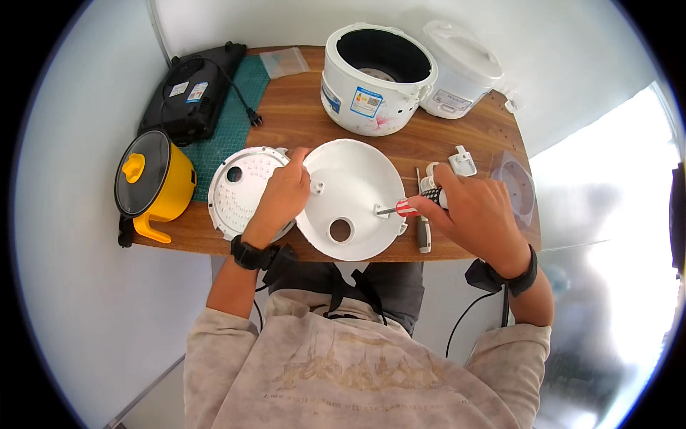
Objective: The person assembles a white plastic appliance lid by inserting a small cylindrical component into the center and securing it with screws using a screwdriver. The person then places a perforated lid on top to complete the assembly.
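A round white plastic rice cooker lid shell [341, 187] rests at the table's front edge with its hollow inside facing up. My left hand [287, 189] is closed on its left rim. In my right hand [480, 214] is a screwdriver [407, 207] with a red-and-white striped and black patterned handle. Its tip meets a small post on the right inside of the shell; whether a screw sits there is too small to tell. Partly under my left hand and the shell lies a white perforated inner lid plate [243, 184] with a round hole.
At the back stand an opened white rice cooker [371, 89] and another white cooker [457, 71]. Right of the shell lie a grey-handled tool [424, 236], a small white plastic part [463, 162] and a clear container [516, 187]. A yellow pot [166, 182] and black appliance [189, 93] occupy the left.
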Demonstrator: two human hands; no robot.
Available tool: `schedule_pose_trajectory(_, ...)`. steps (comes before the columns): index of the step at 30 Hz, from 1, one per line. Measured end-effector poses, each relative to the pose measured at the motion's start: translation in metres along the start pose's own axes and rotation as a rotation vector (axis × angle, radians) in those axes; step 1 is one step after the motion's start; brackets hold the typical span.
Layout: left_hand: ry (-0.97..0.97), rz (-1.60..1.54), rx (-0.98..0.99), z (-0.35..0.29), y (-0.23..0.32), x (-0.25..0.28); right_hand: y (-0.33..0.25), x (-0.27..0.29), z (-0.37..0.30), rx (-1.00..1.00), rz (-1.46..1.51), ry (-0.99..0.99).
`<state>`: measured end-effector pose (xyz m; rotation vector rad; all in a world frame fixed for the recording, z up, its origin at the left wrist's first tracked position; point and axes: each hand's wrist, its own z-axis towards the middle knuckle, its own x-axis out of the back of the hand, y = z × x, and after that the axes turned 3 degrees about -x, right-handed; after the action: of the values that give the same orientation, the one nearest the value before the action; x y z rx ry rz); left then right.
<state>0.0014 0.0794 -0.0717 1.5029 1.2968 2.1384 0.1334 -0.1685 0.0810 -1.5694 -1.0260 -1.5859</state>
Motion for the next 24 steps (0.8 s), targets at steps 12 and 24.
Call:
schedule_pose_trajectory(12, 0.009, -0.023, -0.007, 0.002, -0.008, -0.003, 0.000, -0.004, -0.005, 0.134, 0.168, 0.079)
schedule_pose_trajectory(24, 0.041, -0.025, -0.018, -0.002, -0.003, -0.004, 0.010, -0.020, -0.005, 0.149, 0.321, 0.117)
